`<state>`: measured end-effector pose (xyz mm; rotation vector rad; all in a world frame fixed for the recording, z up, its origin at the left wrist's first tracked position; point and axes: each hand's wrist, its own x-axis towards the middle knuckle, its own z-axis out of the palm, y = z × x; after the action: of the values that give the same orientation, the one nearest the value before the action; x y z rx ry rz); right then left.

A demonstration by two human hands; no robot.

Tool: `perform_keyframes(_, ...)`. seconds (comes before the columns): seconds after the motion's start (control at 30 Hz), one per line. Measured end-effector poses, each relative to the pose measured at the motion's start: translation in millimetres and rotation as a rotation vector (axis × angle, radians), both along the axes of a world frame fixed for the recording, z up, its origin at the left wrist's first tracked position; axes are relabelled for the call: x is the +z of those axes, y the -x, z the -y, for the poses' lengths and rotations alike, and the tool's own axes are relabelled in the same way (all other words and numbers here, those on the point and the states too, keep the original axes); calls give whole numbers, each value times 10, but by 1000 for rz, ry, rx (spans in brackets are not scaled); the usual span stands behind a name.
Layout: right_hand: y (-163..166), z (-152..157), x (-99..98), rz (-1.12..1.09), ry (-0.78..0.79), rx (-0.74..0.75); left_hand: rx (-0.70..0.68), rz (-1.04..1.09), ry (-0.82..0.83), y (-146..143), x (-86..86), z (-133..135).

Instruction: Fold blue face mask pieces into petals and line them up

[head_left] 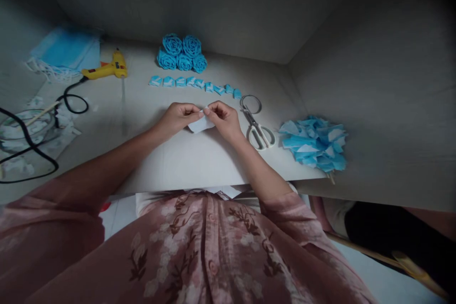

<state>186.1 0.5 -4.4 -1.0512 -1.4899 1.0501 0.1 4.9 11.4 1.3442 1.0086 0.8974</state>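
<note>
Both of my hands pinch a small white piece of fabric over the middle of the table. My left hand grips its upper left edge between thumb and finger. My right hand is closed on its upper right edge, the two thumbs almost touching. The rest of the piece hangs down between them. Just beyond my hands runs a row of small folded blue-and-white pieces. Scissors with white handles lie to the right of my right hand, beside a grey ring-shaped roll.
Several blue rosettes are stacked at the back. A yellow glue gun with a black cord and a pile of blue face masks are at the back left. White scraps lie far left. A ruffled blue-and-white bundle sits at the right edge.
</note>
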Motion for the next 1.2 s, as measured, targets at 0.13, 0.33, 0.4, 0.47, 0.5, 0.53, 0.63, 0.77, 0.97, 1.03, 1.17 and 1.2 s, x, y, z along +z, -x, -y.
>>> perform_keyframes(0.13,3,-17,-13,-126,9,-44,4,39,-17,-11,-63,-10)
perform_keyframes(0.33,-40,-43,-35,-167,13,-73,23,86,22,-17,-164,-11)
perform_keyframes(0.4,-83,-51,-21,-161,13,-49,28,113,35,-5,-154,-23)
perform_keyframes(0.47,-145,-63,3,-147,24,14,37,137,51,10,-125,-42)
perform_keyframes(0.5,-181,-71,15,-136,20,55,44,147,62,18,-110,-53)
perform_keyframes(0.53,-216,-80,26,-124,4,95,52,155,73,25,-95,-64)
perform_keyframes(0.63,-302,-115,38,-77,-80,175,61,180,118,40,-65,-89)
perform_keyframes(0.77,-332,-150,24,17,-133,187,49,190,146,46,-57,-97)
perform_keyframes(0.97,-301,-124,71,167,-117,176,30,200,176,45,-51,-81)
perform_keyframes(1.03,-293,-121,83,157,-115,180,30,190,176,47,-50,-82)
perform_keyframes(1.17,-283,-136,69,114,-79,178,34,150,166,54,-47,-89)
perform_keyframes(1.2,-281,-138,63,106,-72,174,37,144,166,53,-46,-91)
